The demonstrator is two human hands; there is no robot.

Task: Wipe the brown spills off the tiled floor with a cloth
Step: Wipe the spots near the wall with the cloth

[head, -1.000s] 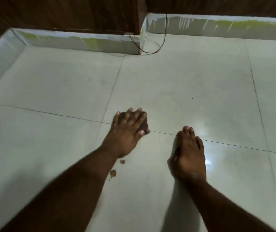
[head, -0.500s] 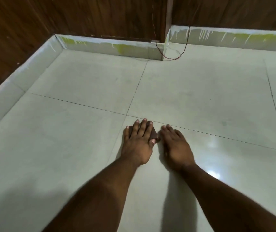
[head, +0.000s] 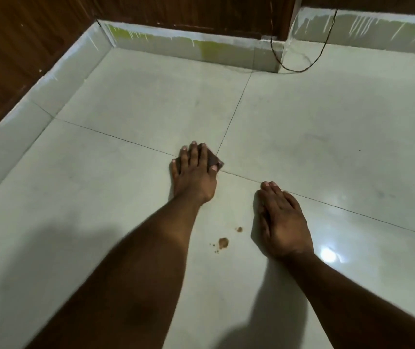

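Brown cloth (head: 214, 159) lies mostly hidden under the left hand (head: 195, 176), which presses it flat with straight fingers at the tile joint. Two brown spills (head: 223, 242) sit uncovered between the forearms. Beside them the right hand (head: 283, 222) rests flat on bare tiled floor (head: 327, 137), holding nothing.

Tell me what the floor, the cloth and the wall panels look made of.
Floor: looks like glazed ceramic tile, pale and glossy, with thin grout lines and light glare.
Cloth: dark brown, soft-looking fabric, mostly hidden under the left hand; weave unclear.
Wall panels: appear to be dark brown wood, streaked grain, possibly laminate.
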